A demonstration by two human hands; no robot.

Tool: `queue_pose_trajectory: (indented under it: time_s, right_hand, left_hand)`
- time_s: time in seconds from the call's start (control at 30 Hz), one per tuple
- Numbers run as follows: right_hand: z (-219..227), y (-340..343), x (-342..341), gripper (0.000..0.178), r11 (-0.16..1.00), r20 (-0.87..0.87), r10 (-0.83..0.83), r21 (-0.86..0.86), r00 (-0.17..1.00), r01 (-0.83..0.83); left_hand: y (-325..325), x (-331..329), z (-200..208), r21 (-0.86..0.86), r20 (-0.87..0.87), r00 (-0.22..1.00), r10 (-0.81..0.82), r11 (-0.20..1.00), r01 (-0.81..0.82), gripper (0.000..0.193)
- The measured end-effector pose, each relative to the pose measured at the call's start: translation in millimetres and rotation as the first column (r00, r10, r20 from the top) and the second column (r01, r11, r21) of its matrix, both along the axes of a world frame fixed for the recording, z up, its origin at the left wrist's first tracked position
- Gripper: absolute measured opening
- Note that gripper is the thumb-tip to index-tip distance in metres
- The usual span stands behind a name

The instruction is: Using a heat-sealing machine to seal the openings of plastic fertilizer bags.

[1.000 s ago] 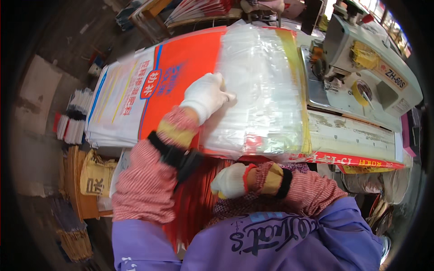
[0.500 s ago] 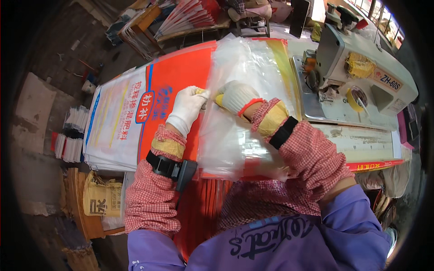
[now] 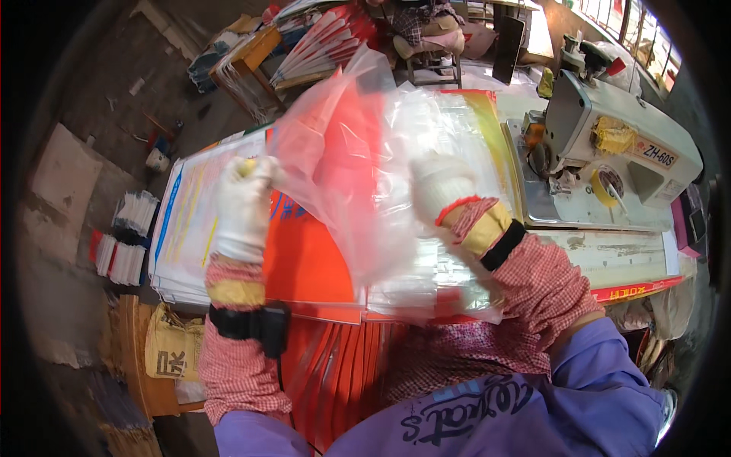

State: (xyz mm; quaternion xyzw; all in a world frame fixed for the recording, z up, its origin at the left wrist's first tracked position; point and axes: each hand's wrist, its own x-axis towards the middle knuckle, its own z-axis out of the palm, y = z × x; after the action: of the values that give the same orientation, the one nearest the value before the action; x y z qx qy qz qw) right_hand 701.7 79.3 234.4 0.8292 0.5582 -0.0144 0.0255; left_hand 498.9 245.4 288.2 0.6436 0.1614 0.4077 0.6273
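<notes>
A long, pale counter (image 3: 617,251) runs beneath the fingers of the left hand (image 3: 242,204) and right hand (image 3: 444,186), both in white knit gloves, and extends to the right of them. Well to the right of the right fingers stands a cream-coloured metal sewing machine (image 3: 636,141). Flat below the left fingers, and reaching out on either side of them, lies a stack of orange, white and blue printed bags (image 3: 304,263). Under the right fingers is a pile of clear, glossy plastic film (image 3: 442,122), overlapping the stack's orange part. Between the two hands a thin, clear plastic sheet (image 3: 320,148) stands up off the pile, blurred; the left fingers are closed on its left edge. The right fingers are blurred over the pile, and I cannot tell whether they grip anything. Nearer the body than either set of fingers hang red, pleated sheets (image 3: 339,365). Smallest, a round yellow tape roll (image 3: 607,186) sits well to the right of the right fingers, beside the sewing machine's arm.
</notes>
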Motion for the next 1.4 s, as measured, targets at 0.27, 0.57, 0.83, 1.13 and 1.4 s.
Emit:
queue_pose_trajectory:
  time_s: [0.27, 0.57, 0.83, 1.13, 1.4]
  right_hand:
    - [-64.2, 127.4, 6.3, 0.019, 0.937, 0.767, -0.256, 0.346, 0.588, -0.043]
    - [-77.6, 108.8, -29.7, 0.048, 0.256, -0.492, 0.781, 0.814, 0.385, 0.521]
    - [-41.9, 46.9, -52.5, 0.023, 0.358, -0.307, 0.479, 0.924, 0.823, 0.136]
    - [-46.5, 32.3, -80.3, 0.034, 0.819, -0.666, 0.512, 0.57, 0.543, -0.074]
    - [-120.7, -3.7, -139.4, 0.017, 0.686, -0.615, 0.71, 0.496, 0.342, -0.531]
  left_hand:
    - [-142.6, -18.2, -41.3, 0.448, -0.774, 0.593, -0.222, 0.471, 0.76, 0.004]
    - [-125.2, 80.5, 78.6, 0.845, -0.529, 0.823, 0.207, 0.218, 0.488, 0.027]
    - [-84.5, 143.6, 21.7, 0.559, -0.638, 0.53, 0.559, -0.138, 0.818, 0.019]
    - [-23.9, 174.2, 73.5, 0.423, -0.359, 0.141, 0.923, 0.026, 0.906, 0.026]
    - [-69.8, 273.4, 163.3, 0.558, 0.398, 0.597, 0.697, -0.7, 0.446, 0.013]
